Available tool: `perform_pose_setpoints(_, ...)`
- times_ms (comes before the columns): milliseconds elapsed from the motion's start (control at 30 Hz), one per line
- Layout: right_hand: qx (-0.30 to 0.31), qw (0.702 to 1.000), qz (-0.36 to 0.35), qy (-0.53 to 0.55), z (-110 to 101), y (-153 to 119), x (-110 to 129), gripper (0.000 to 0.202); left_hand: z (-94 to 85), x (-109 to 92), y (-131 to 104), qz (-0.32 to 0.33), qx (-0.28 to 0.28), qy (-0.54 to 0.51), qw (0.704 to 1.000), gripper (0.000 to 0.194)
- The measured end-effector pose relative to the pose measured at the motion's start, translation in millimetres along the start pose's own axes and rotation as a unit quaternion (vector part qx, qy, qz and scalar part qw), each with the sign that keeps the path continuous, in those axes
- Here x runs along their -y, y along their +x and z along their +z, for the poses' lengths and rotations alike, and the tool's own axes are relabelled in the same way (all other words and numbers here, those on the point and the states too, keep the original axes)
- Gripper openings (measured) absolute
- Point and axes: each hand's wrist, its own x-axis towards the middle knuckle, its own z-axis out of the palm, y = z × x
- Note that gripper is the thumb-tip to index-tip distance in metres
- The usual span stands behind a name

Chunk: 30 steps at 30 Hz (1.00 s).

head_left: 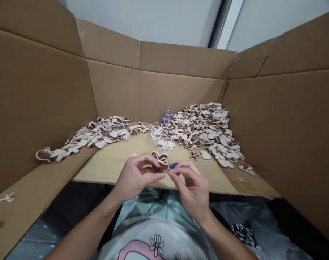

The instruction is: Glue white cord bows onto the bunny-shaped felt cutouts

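Observation:
My left hand (139, 173) is closed on the edge of a small brown-and-white felt-like piece (161, 160) with rounded lobes and a pale cord bow on its front. The piece is held up over the front of the board. Close to its lower right edge, my right hand (191, 184) has thumb and forefinger pinched together; what lies between them is too small to make out. Behind the right fingers a blue-handled tool (174, 165) with a thin metal shaft is partly hidden.
A large pile of similar pieces (205, 126) rises at the back right, and a smaller one (107, 131) lies at the left. A water bottle (166, 115) stands at the back. Cardboard walls (180, 86) surround the pale board (105, 169). A loose cord bow (6, 197) lies far left.

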Motion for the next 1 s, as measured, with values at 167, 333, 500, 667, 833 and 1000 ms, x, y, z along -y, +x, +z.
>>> perform_pose_setpoints(167, -0.006, 1.0, 0.004, 0.011, 1.5, -0.4, -0.1, 0.005, 1.7, -1.6, -0.1, -0.005, 0.002, -0.013, 1.0, 0.02)
perform_pose_setpoints(333, -0.016, 1.0, 0.009, 0.019, 2.4, -1.7, 0.0, 0.005, 1.9, -2.1, -0.8, -0.004, 0.006, -0.018, 1.0, 0.018)
perform_pose_setpoints(500, -0.024, 0.999, 0.013, 0.04, 3.2, -4.3, -1.7, 0.005, 2.0, -1.3, -1.1, -0.003, 0.015, -0.025, 1.0, 0.017)
perform_pose_setpoints(667, -0.023, 0.994, 0.061, 0.09, 3.7, -1.6, 2.6, 0.005, 1.8, -1.1, -1.2, -0.016, 0.015, -0.035, 0.999, 0.018)
perform_pose_setpoints(833, 0.001, 0.95, 0.199, 0.239, 1.2, 5.6, 6.7, 0.024, 2.3, 0.5, -2.6, -0.05, 0.043, -0.095, 0.993, 0.021)
perform_pose_setpoints(1000, 0.092, 0.915, 0.235, 0.316, -7.5, 12.7, 2.4, 0.034, 1.4, 1.6, -0.7, -0.043, 0.083, -0.12, 0.988, 0.02)
